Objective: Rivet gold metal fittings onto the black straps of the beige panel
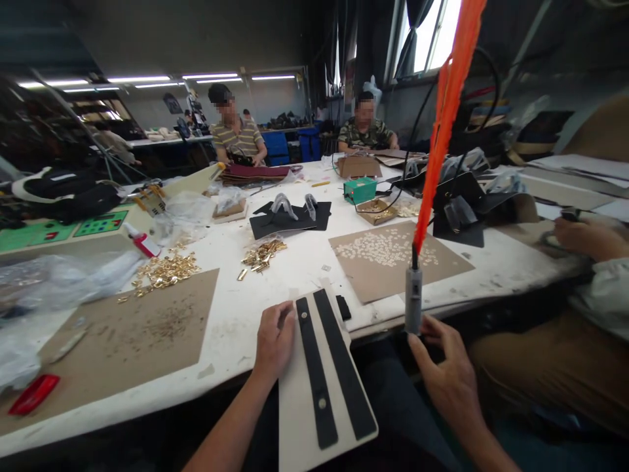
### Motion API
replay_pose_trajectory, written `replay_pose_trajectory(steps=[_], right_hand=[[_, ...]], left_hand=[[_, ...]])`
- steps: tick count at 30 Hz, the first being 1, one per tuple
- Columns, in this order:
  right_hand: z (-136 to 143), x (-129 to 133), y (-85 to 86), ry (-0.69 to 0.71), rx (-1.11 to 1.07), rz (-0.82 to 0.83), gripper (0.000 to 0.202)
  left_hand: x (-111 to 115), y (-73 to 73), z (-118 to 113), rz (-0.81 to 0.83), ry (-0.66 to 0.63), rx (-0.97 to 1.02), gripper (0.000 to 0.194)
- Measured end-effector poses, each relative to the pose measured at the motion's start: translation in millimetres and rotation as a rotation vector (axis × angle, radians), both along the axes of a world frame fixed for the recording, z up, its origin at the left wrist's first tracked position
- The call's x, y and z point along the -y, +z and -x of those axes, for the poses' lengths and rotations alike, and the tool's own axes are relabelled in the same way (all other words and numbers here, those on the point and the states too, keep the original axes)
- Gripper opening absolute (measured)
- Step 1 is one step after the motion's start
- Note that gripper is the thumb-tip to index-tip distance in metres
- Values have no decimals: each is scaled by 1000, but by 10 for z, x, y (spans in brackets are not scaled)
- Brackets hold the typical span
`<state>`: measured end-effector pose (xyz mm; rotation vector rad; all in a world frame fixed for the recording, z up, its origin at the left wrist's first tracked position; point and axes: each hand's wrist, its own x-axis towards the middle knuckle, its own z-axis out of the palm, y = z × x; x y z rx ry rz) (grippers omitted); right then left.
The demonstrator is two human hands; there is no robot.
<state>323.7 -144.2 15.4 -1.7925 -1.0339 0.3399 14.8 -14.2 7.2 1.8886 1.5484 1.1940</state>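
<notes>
A pale flat board [322, 367] bearing two black strips [314, 373] overhangs the table's near edge, tilted down toward me. Two small round metal pieces show on the left strip. My left hand [275, 341] is closed at the board's left edge, its fingertips partly hidden. To the right of the board, a grey electric screwdriver [413, 298] hangs upright from a bright orange cord [435, 144]. My right hand [449, 373] is at the screwdriver's lower end, thumb and fingers apart, the thumb tip just under it; whether they press on it is unclear.
Gold metal parts [167, 270] lie left, with another gold pile [265, 254] ahead. Small pale pieces cover a brown sheet [368, 282]. A green box [360, 189] stands behind. A co-worker's hand [592, 236] is at right; two people work across the table [236, 328].
</notes>
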Motion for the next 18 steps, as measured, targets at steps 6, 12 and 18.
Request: replay_pose_trajectory(steps=[6, 12, 18], right_hand=[[742, 145, 99, 774, -903, 369, 67], [1019, 81, 383, 846, -717, 291, 45], [1003, 100, 496, 949, -446, 262, 46]], left_hand=[[-10, -27, 43, 97, 114, 190, 40], [5, 40, 111, 128, 143, 370, 46], [-27, 16, 197, 150, 160, 521, 52]])
